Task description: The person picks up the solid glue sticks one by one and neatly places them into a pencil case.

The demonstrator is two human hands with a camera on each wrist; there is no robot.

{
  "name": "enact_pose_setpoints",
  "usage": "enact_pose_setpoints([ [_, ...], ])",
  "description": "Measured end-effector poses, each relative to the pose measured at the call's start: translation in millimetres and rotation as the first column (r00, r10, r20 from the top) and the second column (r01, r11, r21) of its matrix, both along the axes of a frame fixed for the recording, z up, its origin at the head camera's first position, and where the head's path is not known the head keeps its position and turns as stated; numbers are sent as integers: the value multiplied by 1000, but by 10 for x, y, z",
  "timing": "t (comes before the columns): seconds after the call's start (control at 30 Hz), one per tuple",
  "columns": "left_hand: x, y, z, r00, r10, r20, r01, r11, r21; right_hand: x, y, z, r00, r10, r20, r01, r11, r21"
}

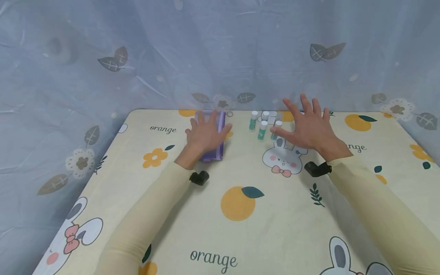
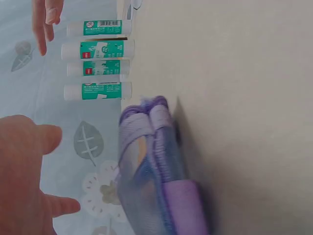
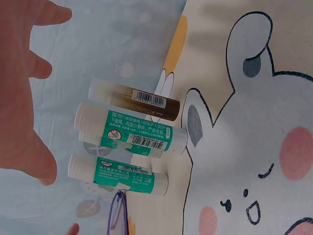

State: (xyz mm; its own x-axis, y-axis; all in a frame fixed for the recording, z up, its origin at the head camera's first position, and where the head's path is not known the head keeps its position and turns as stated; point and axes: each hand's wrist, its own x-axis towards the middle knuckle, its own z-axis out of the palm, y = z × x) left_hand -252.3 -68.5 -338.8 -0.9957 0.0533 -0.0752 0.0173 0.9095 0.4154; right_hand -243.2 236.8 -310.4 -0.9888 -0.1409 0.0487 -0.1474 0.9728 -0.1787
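My left hand (image 1: 203, 135) hovers with spread fingers above a purple mesh zip pouch (image 1: 219, 149), covering much of it in the head view. In the left wrist view the pouch (image 2: 151, 181) stands up off the cloth, and a space shows between it and the hand. Several glue sticks with white caps and green labels (image 1: 262, 131) stand upright in a group right of the pouch. Beside them is a stick with a brown label and a pale cap (image 3: 142, 102). My right hand (image 1: 311, 128) is spread just right of the group, holding nothing; its thumb overlaps one stick in the head view.
A cream tablecloth (image 1: 192, 214) printed with oranges, rabbits and words covers the table. Behind and to the left hangs a blue-grey patterned sheet (image 1: 220, 49), close to the table's far edge. A thin purple loop (image 3: 117, 215) shows near the sticks in the right wrist view.
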Motion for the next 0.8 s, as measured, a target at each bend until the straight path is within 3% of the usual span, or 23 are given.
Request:
enact_pose_setpoints([
  [0.43, 71, -64, -174, 991, 89, 104, -90, 996, 2, 2, -26, -28, 1000, 13, -20, -13, 1000, -16],
  [0.8, 113, -55, -199, 994, 75, 74, -68, 993, -92, 12, -52, -43, 1000, 13, -9, -13, 999, -42],
])
